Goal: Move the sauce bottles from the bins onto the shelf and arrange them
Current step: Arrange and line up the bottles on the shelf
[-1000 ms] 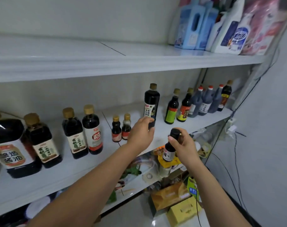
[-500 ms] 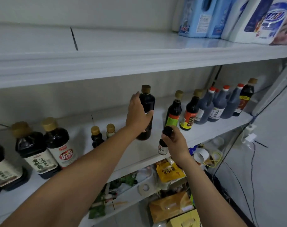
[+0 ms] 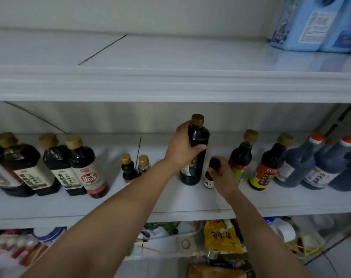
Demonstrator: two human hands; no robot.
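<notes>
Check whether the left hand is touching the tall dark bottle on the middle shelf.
Touching. The head view shows the left hand wrapped around the tall dark bottle, thumb across its front.

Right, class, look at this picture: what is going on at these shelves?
A person is arranging bottles on the white middle shelf. The left hand grips a tall dark bottle with a gold cap, upright on the shelf. The right hand holds a small dark black-capped bottle just beside it, seemingly at the shelf surface.

white shelf (image 3: 170,199), upright sauce bottles (image 3: 240,157)
</notes>
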